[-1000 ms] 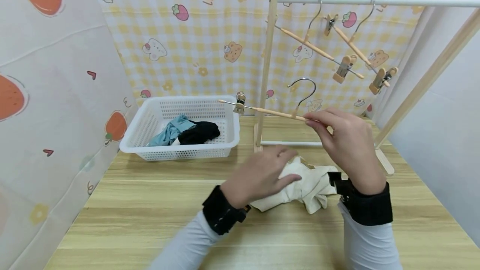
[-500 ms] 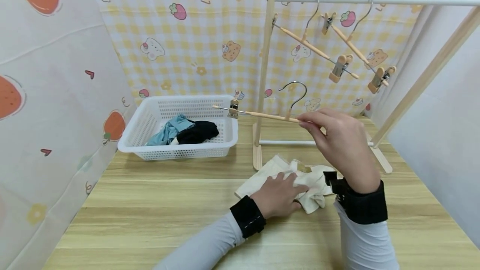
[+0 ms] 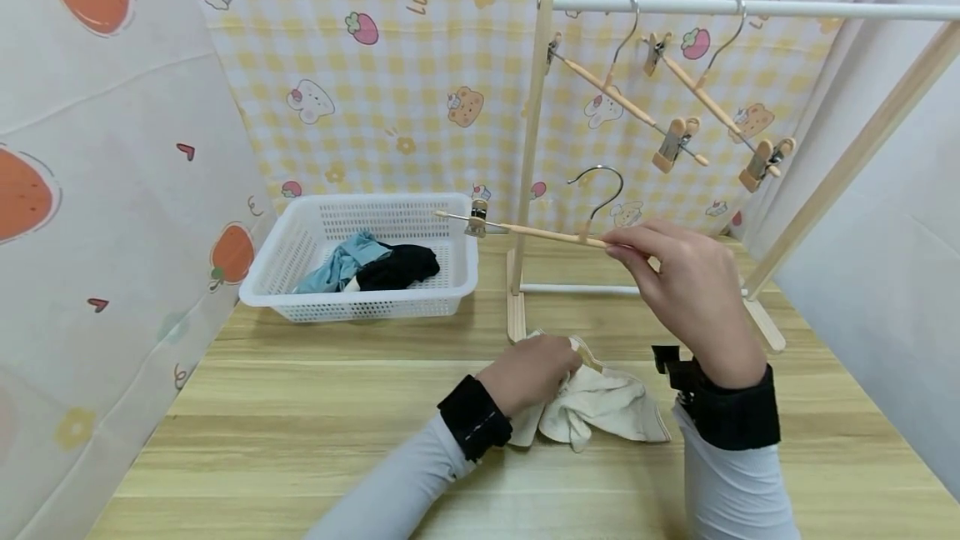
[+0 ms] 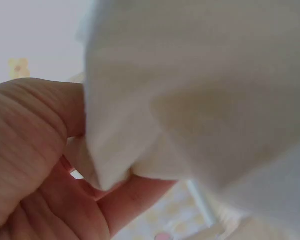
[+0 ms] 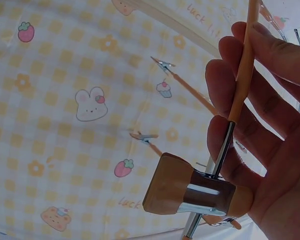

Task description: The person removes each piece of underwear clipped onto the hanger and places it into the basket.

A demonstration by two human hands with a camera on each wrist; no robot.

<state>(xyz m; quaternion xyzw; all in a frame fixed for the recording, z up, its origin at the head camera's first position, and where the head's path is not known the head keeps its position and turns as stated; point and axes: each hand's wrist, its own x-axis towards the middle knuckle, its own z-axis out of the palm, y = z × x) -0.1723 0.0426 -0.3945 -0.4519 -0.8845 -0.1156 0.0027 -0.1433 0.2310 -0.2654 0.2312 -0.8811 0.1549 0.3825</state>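
My right hand [image 3: 684, 298] holds a clip hanger [image 3: 542, 232] near its middle, raised above the table with its metal hook pointing up. In the right wrist view, the hanger's bar [image 5: 243, 75] runs between thumb and fingers, and a tan clip [image 5: 170, 185] sits by the palm. My left hand [image 3: 528, 375] grips a crumpled cream cloth garment [image 3: 611, 408] on the table. Its fabric [image 4: 200, 90] lies between thumb and fingers in the left wrist view and hides much of them. A tan patch shows near the garment's upper edge.
A white basket [image 3: 360, 304] at the back left holds a light blue cloth [image 3: 345, 261] and a black cloth [image 3: 397, 265]. At the back right stands a wooden rack with a white rail [image 3: 682, 5], where two more clip hangers [image 3: 633, 109] hang.
My left hand came down flat onto the cream garment, then gathered it between thumb and fingers. The garment has shifted and turned on the table. The right hand keeps the hanger nearly in place.
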